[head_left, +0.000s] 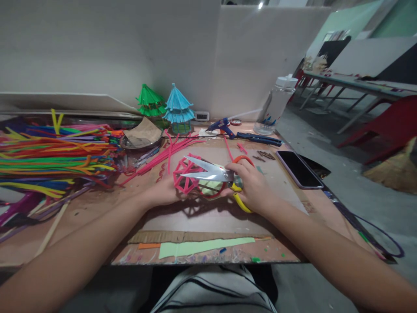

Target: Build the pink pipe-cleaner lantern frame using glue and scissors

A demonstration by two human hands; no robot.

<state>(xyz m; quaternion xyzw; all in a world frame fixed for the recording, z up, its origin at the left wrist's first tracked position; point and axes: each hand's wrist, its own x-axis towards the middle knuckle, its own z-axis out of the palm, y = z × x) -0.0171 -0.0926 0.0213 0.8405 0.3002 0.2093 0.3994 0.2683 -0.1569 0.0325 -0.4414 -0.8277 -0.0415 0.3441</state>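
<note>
My left hand (167, 190) is closed on a pink wheel-shaped pipe-cleaner frame (186, 184), held above the work mat; its fingertips are largely hidden behind the frame. A pair of scissors (211, 174) with orange and yellow handles is in my right hand (252, 184). Its blades are spread and point left, crossing in front of the frame; whether they touch it I cannot tell. Just under the blades shows a round piece with a red rim (213, 195) and pale green inside, beside the pink frame.
Bundles of coloured pipe cleaners (58, 152) fill the left side. Behind stand green (151, 101) and blue (178, 108) miniature pagodas, a blue glue gun (221, 126), pliers (257, 138) and a water bottle (275, 106). A phone (299, 169) lies at right, pale green strips (205, 247) in front.
</note>
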